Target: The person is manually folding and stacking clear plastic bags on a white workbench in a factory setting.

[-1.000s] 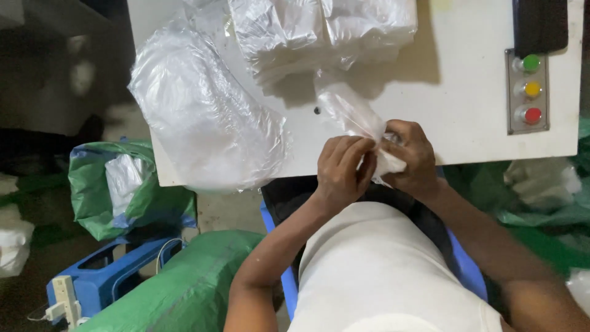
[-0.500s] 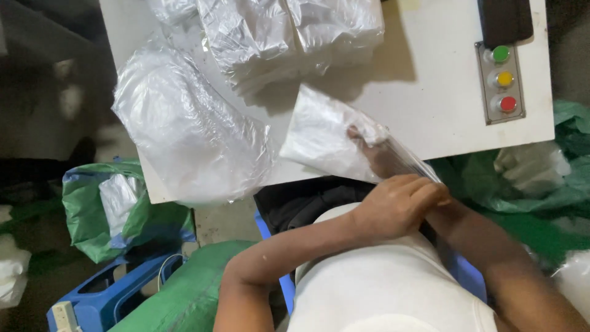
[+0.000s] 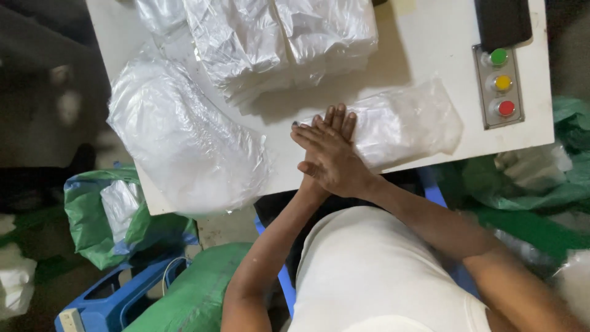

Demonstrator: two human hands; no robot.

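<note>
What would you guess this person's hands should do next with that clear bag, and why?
Probably sweep both palms rightward: the right hand lies over the left hand, pressing the near end of the clear bag flat on the white table, while its far end looks puffy.

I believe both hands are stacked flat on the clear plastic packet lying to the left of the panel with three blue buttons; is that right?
Not quite: the head view shows the panel has green, yellow and red buttons, not blue. The right hand does lie over the left hand, flat on the clear plastic packet.

We cannot see most of our left hand point(image 3: 335, 123) beneath our right hand point(image 3: 329, 161), and the stacked plastic packets point(image 3: 283, 43) run past the top edge.
</note>
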